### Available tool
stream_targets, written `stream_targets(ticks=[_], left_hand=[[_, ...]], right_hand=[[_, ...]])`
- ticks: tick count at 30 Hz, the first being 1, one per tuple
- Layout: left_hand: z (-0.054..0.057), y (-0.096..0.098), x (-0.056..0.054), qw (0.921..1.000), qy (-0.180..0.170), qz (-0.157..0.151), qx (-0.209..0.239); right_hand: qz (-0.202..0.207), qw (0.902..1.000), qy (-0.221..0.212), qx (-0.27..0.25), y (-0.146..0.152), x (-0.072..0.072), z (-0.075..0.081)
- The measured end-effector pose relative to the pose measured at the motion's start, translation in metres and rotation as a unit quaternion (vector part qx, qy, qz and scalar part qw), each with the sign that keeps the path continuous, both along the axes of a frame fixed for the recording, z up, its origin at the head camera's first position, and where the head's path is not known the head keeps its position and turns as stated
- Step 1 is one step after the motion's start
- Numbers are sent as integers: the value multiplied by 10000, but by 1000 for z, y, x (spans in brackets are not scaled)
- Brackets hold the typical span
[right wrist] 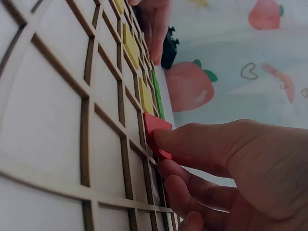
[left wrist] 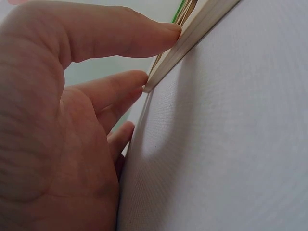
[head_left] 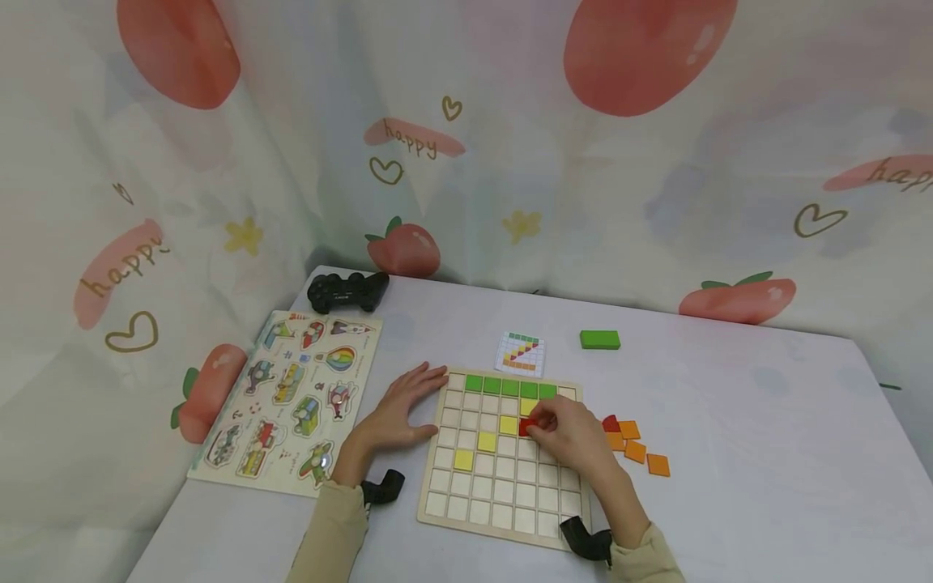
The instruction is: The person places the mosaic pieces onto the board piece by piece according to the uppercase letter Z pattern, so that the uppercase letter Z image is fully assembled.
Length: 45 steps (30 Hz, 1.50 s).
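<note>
A wooden grid board (head_left: 457,506) lies on the table, with a row of green square tiles (head_left: 510,387) near its far edge and several yellow tiles (head_left: 486,441) on a diagonal. My right hand (head_left: 572,433) pinches a red tile (right wrist: 156,126) between thumb and fingers, over a cell beside a yellow tile. In the right wrist view the red tile is tilted at the grid. With fingers spread, my left hand (head_left: 394,413) rests at the board's left side; in the left wrist view its thumb and a fingertip touch the board's edge (left wrist: 185,43).
Orange tiles (head_left: 658,465) and a red piece (head_left: 611,423) lie right of the board. Behind it are a pattern card (head_left: 521,354) and a green block (head_left: 600,339). A picture puzzle board (head_left: 291,397) and a black game controller (head_left: 347,291) sit at the left.
</note>
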<state>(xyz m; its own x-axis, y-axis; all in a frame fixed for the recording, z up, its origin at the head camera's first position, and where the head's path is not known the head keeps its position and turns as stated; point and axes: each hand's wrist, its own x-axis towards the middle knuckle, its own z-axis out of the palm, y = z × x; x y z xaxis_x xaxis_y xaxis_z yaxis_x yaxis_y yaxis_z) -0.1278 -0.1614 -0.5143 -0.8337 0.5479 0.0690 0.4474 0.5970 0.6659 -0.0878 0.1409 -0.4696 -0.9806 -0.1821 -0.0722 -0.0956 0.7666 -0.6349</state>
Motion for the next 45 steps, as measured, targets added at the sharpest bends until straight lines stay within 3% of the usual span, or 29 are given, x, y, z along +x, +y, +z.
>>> stream_targets(ticks=[13, 20, 28, 34, 45], left_hand=[[-1, 1, -2, 10000, 32, -45, 38], [1, 2, -3, 10000, -1, -25, -49], [1, 2, -1, 9999, -37, -4, -107], [1, 1, -1, 9999, -78, 18, -118], [-1, 0, -1, 10000, -70, 37, -62]], right_hand=[[-171, 9997, 138, 65, 2, -3, -1], [-390, 9990, -176, 106, 55, -6, 12], [-505, 9964, -548, 405, 104, -2, 14], [-507, 9958, -626, 441, 108, -3, 10], [-774, 9961, -320, 287, 109, -6, 0]])
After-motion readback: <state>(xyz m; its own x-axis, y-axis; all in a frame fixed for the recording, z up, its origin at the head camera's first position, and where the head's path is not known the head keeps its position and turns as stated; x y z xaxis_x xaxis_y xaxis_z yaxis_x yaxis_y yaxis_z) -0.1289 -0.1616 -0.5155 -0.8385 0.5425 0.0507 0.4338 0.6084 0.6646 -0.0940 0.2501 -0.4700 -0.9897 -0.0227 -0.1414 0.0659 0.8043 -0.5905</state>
